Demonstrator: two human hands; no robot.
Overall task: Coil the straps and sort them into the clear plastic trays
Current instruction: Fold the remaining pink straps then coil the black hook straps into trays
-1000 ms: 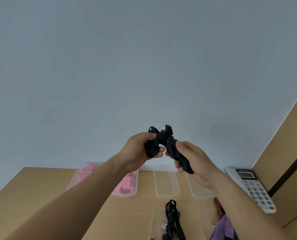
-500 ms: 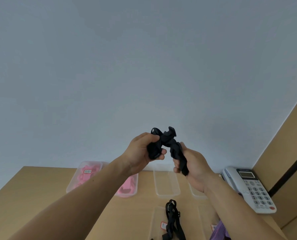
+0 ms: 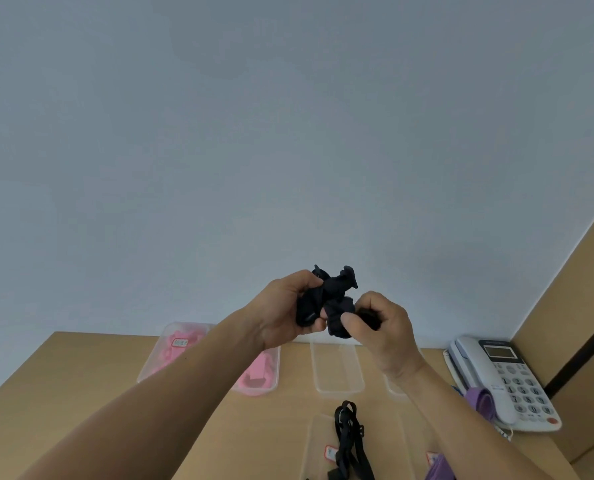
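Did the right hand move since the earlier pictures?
Yes, slightly: the right hand, gripping the black strap, shifted left, away from the telephone.

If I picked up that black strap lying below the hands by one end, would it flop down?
Probably yes: the black strap lies in loose, uneven bends, and the held strap crumples between the left hand and the right hand. It likely feels light, since it looks like thin webbing.
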